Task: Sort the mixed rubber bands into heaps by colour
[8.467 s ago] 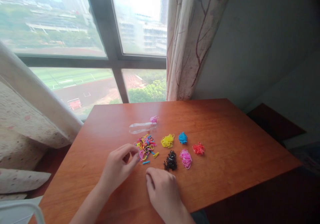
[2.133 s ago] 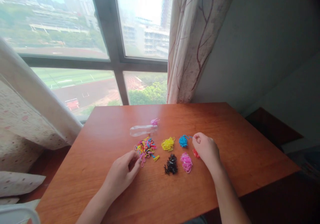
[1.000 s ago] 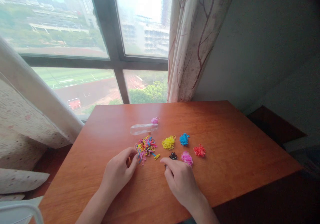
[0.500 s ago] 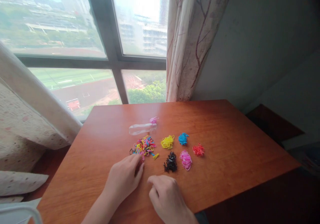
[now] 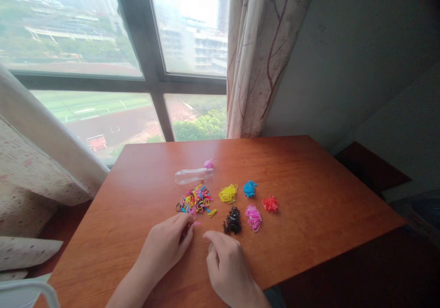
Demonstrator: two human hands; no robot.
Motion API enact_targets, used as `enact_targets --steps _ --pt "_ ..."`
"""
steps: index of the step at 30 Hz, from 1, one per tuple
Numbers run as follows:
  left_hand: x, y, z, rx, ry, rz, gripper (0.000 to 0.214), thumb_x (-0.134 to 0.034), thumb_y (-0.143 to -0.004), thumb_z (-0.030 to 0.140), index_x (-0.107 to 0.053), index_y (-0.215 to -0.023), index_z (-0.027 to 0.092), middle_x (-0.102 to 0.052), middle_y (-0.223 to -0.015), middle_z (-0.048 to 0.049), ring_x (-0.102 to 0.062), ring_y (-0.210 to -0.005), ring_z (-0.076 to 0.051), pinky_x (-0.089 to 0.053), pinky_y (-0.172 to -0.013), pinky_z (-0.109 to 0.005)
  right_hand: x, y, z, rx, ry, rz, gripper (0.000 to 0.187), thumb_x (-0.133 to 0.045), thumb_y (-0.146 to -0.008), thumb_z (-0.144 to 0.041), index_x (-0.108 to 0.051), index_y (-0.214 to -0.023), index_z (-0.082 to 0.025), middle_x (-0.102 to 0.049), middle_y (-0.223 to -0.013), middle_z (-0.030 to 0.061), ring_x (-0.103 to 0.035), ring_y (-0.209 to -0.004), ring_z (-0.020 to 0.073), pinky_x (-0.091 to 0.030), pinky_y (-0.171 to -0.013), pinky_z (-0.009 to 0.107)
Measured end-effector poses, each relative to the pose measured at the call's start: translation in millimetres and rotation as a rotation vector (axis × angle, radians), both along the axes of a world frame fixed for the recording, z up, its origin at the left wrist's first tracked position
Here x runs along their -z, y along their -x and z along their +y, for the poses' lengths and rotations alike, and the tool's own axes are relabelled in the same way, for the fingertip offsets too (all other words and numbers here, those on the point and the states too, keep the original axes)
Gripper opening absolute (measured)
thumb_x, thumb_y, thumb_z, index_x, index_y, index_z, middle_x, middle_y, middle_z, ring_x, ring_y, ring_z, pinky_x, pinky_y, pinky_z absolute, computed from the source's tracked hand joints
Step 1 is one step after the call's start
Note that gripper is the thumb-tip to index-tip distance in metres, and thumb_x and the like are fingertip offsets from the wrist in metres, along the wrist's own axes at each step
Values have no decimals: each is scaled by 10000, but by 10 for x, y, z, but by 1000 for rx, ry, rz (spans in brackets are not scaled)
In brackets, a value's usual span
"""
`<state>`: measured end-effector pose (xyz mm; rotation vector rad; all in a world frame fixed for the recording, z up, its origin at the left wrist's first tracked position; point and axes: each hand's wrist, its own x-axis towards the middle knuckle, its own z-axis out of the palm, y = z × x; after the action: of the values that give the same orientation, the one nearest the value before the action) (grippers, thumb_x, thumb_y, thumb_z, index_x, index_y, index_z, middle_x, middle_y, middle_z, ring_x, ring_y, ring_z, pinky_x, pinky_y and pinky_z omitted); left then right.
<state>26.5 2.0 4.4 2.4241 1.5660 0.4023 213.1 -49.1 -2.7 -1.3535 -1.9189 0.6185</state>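
Note:
My left hand (image 5: 170,237) is closed at the near edge of a mixed pile of coloured rubber bands (image 5: 195,200), its thumb and forefinger pinching a pink rubber band (image 5: 197,224). To its right, my right hand (image 5: 228,262) rests low over the table with its fingers curled in; whatever lies inside them, if anything, is hidden. Just beyond the right hand sits a black heap of rubber bands (image 5: 233,221). Around it are a pink heap (image 5: 253,217), a yellow heap (image 5: 228,193), a blue heap (image 5: 250,188) and a red heap (image 5: 271,203).
A clear plastic bottle-like container (image 5: 192,176) lies on its side behind the mixed pile, a pink cap or piece (image 5: 209,163) by its right end. The wooden table (image 5: 309,179) stands against a window with curtains (image 5: 256,60). A white curved rail (image 5: 30,287) shows at lower left.
The left hand has drawn slightly back from the mixed pile, and a pink band now shows at its fingertips. The right hand has stayed nearly in place. The whole view has shifted slightly.

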Motion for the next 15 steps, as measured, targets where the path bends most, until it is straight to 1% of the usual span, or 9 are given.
enact_targets --steps 2,4,6,9,15 --pt "-5 -6 -10 42 -6 -47 146 -439 -909 193 -573 -858 221 -674 -759 -5 -648 -663 -162 -447 -604 -239 8 36 23 51 35 -9 312 -415 -888 -141 -627 -1113 -181 -701 -869 52 -671 -775 198 -465 -709 256" --pt "-16 -21 -23 92 -14 -89 133 -452 -902 184 -574 -864 221 -660 -739 2 -628 -643 -149 -436 -588 -223 20 66 46 82 86 -11 266 -463 -927 -203 -616 -1143 -185 -695 -794 28 -671 -708 193 -459 -666 247" --pt "-35 -43 -36 142 -8 -131 136 -450 -917 194 -578 -880 221 -657 -741 2 -618 -642 -140 -432 -589 -214 33 81 62 106 123 17 220 -487 -946 -241 -621 -1115 -199 -679 -729 3 -663 -651 184 -445 -631 236" --pt "-66 -70 -46 198 18 -195 166 -418 -944 194 -577 -902 218 -671 -782 -9 -630 -680 -131 -446 -621 -204 46 81 71 136 138 88 173 -476 -963 -252 -631 -1031 -216 -669 -710 -7 -655 -627 170 -425 -607 224" --pt "-99 -71 -50 235 37 -236 190 -406 -963 192 -586 -915 222 -680 -802 -19 -647 -710 -134 -449 -630 -202 43 55 62 172 141 169 160 -473 -974 -281 -615 -993 -210 -648 -671 -13 -636 -606 161 -408 -585 215"
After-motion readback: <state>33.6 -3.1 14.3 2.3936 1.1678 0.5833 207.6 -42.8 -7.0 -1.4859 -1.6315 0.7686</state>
